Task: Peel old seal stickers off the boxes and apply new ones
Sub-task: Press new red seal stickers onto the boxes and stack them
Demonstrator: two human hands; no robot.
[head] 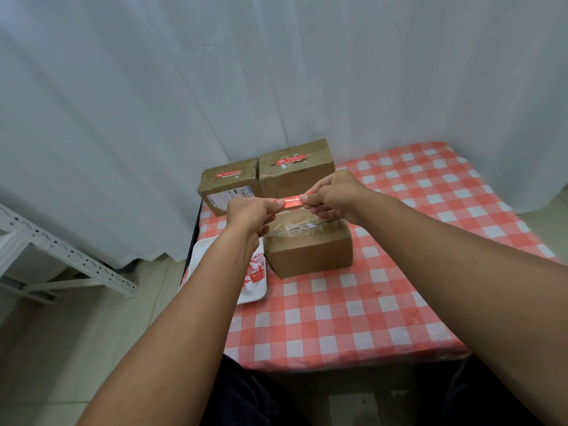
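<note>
The near box (309, 250) sat on the red-and-white checked tablecloth (353, 318), its top covered with clear tape. Just left of this box lay a white tray (203, 250) with torn red sticker scraps (255, 272) piled at the end nearest the box. Directly above the box, both hands stretched a red seal sticker (292, 201) flat between them — the left hand (250, 215) pinched its left end between thumb and curled fingers, and the right hand (335, 196) pinched its right end the same way. The sticker hung in the air, clear of the box top. Beyond the near box stood two more boxes side by side — the left rear box (229, 187) with a whole red sticker on top, the right rear box (296, 172) with a torn one. A white curtain (276, 72) hung behind them.
</note>
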